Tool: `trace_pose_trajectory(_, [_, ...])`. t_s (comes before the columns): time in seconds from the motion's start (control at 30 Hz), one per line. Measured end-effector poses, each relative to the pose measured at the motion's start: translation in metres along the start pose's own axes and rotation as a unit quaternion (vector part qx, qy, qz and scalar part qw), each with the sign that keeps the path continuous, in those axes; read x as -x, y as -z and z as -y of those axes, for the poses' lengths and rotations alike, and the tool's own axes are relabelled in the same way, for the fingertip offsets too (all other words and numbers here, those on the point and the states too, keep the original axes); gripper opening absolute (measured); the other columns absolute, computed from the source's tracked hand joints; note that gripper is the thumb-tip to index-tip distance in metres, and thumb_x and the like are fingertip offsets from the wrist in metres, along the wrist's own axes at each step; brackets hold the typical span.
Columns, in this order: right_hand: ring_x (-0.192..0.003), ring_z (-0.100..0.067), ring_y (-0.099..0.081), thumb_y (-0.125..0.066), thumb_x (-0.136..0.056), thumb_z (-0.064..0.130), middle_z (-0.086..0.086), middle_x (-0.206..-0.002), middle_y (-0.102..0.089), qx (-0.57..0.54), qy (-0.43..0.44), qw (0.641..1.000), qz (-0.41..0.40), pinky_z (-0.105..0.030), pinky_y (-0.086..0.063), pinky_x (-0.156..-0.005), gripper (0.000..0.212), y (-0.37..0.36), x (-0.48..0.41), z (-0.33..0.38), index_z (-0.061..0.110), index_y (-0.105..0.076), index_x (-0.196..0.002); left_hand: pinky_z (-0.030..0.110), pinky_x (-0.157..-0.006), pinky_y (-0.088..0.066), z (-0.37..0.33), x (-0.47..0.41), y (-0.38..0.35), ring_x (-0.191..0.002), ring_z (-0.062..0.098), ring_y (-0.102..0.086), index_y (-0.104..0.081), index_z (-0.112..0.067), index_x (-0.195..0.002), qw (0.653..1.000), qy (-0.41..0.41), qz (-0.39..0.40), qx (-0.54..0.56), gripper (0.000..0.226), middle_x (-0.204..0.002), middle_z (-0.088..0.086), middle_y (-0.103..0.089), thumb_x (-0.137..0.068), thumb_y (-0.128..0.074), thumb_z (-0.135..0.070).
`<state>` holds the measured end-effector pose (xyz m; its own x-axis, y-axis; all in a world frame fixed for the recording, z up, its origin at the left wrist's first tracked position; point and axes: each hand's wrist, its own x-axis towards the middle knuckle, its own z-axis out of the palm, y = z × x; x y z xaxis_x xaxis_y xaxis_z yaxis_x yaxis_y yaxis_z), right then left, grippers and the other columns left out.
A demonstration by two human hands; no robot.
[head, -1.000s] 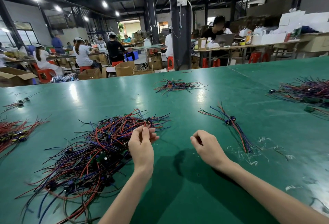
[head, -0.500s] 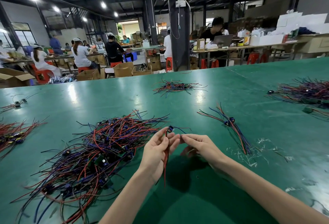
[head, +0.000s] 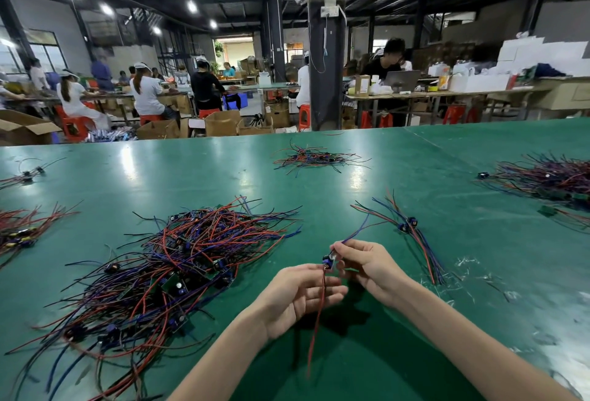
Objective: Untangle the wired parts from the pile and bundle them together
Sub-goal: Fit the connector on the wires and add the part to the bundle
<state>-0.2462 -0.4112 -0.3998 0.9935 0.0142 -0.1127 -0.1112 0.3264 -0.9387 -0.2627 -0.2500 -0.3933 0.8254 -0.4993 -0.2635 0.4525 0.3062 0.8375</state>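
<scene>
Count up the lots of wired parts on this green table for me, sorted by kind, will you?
Tangled heaps of wired parts: 3
Small laid-out groups of wired parts: 3
Single wired part pinched in the right hand: 1
Total: 7
</scene>
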Motion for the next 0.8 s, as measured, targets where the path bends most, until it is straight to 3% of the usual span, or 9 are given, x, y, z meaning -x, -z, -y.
trace_pose_trajectory(0.13, [-0.054, -0.011, -0.060, -0.062, -0.087, 0.007, -0.004, -0.064, -0.066, 0.026, 0.004, 0.999, 0.033, -0.021, -0.051, -0.053, 0.011, -0.0018, 0.0012, -0.0033, 0.003, -0.066, -0.077, 0.027, -0.057, -0.058, 0.0016, -0.0030, 0.0017, -0.066, 0.022, -0.071, -0.058, 0.010, -0.105, 0.999, -0.031, -0.025, -0.019, 0.027, -0.084, 0.019, -0.071, -0.098, -0.048, -0.013])
trace_pose_trajectory(0.33, [-0.052, -0.010, -0.052, -0.064, -0.086, 0.010, -0.002, -0.062, -0.062, 0.070, 0.005, 0.997, 0.040, -0.021, -0.048, -0.055, 0.015, -0.0029, 0.0023, -0.0037, 0.005, -0.064, -0.072, 0.019, -0.046, -0.048, 0.0045, -0.0034, 0.0044, -0.049, 0.011, -0.060, -0.064, -0.002, -0.085, 0.987, -0.081, -0.075, -0.120, 0.003, -0.063, 0.004, -0.067, -0.087, -0.063, -0.004])
trace_pose_trajectory(0.47, [-0.050, -0.009, -0.047, -0.064, -0.086, 0.008, -0.002, -0.057, -0.057, 0.080, -0.002, 0.996, 0.049, -0.024, -0.044, -0.056, 0.019, -0.0031, 0.0028, -0.0035, 0.005, -0.062, -0.068, 0.018, -0.045, -0.042, 0.0072, -0.0017, 0.0018, -0.046, 0.010, -0.054, -0.066, -0.006, -0.081, 0.971, -0.108, -0.057, -0.207, 0.006, -0.063, 0.001, -0.067, -0.086, -0.064, -0.002])
trace_pose_trajectory(0.67, [-0.051, -0.008, -0.047, -0.067, -0.083, 0.007, -0.002, -0.060, -0.058, 0.089, -0.003, 0.995, 0.050, -0.020, -0.042, -0.053, 0.009, -0.0040, 0.0036, -0.0015, 0.004, -0.063, -0.075, 0.026, -0.048, -0.051, 0.0060, 0.0000, -0.0036, -0.046, 0.015, -0.056, -0.063, -0.002, -0.078, 0.983, -0.091, -0.062, -0.147, 0.019, -0.059, 0.004, -0.063, -0.094, -0.055, -0.010])
trace_pose_trajectory(0.8, [-0.051, -0.007, -0.045, -0.068, -0.082, 0.009, -0.002, -0.061, -0.059, 0.096, -0.003, 0.994, 0.055, -0.018, -0.041, -0.052, 0.007, -0.0044, 0.0042, -0.0024, 0.004, -0.068, -0.077, 0.028, -0.052, -0.055, 0.0063, -0.0009, -0.0028, -0.051, 0.018, -0.060, -0.067, 0.000, -0.081, 0.986, -0.090, -0.073, -0.117, 0.019, -0.068, 0.011, -0.066, -0.093, -0.056, -0.009])
